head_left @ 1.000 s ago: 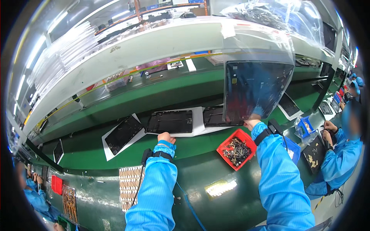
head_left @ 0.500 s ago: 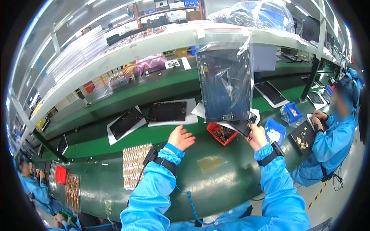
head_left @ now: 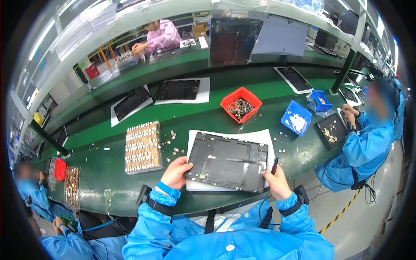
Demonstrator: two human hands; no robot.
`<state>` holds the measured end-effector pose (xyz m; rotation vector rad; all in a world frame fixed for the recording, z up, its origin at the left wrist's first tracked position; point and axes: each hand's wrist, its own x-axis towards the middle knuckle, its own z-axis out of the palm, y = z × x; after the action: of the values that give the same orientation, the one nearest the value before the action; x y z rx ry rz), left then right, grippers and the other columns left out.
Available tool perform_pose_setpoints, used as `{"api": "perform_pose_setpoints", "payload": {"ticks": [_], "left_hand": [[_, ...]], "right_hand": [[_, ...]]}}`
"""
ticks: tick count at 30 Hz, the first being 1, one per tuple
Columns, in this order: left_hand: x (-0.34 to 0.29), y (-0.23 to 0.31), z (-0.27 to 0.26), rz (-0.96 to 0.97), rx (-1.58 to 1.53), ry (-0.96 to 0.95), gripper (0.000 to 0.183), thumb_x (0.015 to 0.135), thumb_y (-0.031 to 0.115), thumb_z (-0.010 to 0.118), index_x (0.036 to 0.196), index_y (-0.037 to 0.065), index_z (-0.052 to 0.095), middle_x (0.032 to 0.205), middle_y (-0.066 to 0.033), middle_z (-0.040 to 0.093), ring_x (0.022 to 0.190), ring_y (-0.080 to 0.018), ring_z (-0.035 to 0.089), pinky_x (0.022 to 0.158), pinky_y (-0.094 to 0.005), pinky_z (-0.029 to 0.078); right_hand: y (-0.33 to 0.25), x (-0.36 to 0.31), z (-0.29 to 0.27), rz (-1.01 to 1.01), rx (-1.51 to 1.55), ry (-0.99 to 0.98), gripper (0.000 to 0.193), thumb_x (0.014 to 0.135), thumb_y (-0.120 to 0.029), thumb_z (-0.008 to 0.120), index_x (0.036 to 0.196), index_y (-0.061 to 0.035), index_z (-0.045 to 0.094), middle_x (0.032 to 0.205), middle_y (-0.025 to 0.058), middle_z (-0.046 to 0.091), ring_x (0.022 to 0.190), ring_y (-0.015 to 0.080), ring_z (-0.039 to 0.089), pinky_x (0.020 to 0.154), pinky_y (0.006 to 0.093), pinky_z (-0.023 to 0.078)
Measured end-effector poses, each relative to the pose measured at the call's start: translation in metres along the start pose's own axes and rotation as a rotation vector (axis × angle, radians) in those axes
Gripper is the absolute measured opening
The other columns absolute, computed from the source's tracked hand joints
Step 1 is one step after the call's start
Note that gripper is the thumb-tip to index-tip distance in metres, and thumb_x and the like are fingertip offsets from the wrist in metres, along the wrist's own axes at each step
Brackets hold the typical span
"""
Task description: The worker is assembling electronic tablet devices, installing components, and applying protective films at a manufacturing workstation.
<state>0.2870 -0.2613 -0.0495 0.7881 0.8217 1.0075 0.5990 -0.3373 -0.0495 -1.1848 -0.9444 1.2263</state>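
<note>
In front of me a black tablet housing (head_left: 227, 162), with thin strips and small fittings on its inner face, lies slightly tilted over a white sheet (head_left: 269, 138). My left hand (head_left: 174, 174) is closed on its left edge, thumb on top. My right hand (head_left: 278, 184) grips the lower right corner. A slim black pen-like tool (head_left: 275, 164) sticks up from the right hand; its kind is not clear. Left of the housing stands a tray of small whitish round-tipped parts (head_left: 143, 147). Beyond it is a red bin (head_left: 255, 97) of small metal parts.
A blue bin (head_left: 286, 121) with white pieces stands to the right, near a seated co-worker (head_left: 372, 134). More black housings (head_left: 177, 90) on white sheets line the back of the green bench (head_left: 99, 186). A shelf post (head_left: 344, 71) rises at right.
The housing has come from beside the red bin to the bench in front of me. My left hand, open before, now holds its left edge. The view has tilted downward.
</note>
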Motion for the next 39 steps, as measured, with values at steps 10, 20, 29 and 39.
{"api": "perform_pose_setpoints", "payload": {"ticks": [10, 20, 29, 39], "left_hand": [[0.102, 0.085, 0.042, -0.034, 1.345, -0.513, 0.032, 0.077, 0.007, 0.056, 0.108, 0.0, 0.059, 0.095, -0.009, 0.064, 0.088, -0.0168, 0.057, 0.079, -0.0291, 0.044], [0.167, 0.003, 0.163, -0.065, 1.893, -1.164, 0.036, 0.075, 0.009, 0.05, 0.11, 0.014, 0.061, 0.103, -0.0093, 0.063, 0.096, -0.0268, 0.058, 0.08, -0.0345, 0.044], [0.09, -0.032, 0.169, 0.974, 1.837, -0.488, 0.018, 0.067, 0.016, 0.056, 0.083, 0.01, 0.06, 0.092, -0.0118, 0.051, 0.098, -0.03, 0.047, 0.083, -0.047, 0.04], [-0.045, -0.084, 0.09, 0.838, 1.78, -0.865, 0.016, 0.07, 0.024, 0.057, 0.081, 0.015, 0.064, 0.112, -0.0002, 0.052, 0.119, -0.0218, 0.04, 0.095, -0.059, 0.03]], "right_hand": [[0.006, -0.063, -0.006, 0.484, -0.39, -0.922, 0.028, 0.085, -0.019, 0.058, 0.106, -0.0004, 0.056, 0.091, 0.0043, 0.062, 0.075, 0.0082, 0.056, 0.059, 0.0227, 0.048], [-0.012, 0.038, -0.105, -0.244, -1.006, 0.238, 0.009, 0.076, -0.006, 0.061, 0.085, -0.0035, 0.063, 0.079, 0.0102, 0.059, 0.071, 0.0234, 0.058, 0.068, 0.0305, 0.047], [-0.011, 0.09, -0.121, -0.376, -1.259, 0.068, 0.014, 0.07, -0.008, 0.065, 0.084, -0.0083, 0.065, 0.086, 0.0077, 0.056, 0.077, 0.0291, 0.057, 0.066, 0.0369, 0.047], [-0.027, 0.092, -0.107, -0.297, -0.733, 0.224, 0.009, 0.074, -0.002, 0.063, 0.082, -0.0023, 0.059, 0.068, 0.0007, 0.057, 0.062, 0.0065, 0.05, 0.055, 0.0225, 0.04]]}}
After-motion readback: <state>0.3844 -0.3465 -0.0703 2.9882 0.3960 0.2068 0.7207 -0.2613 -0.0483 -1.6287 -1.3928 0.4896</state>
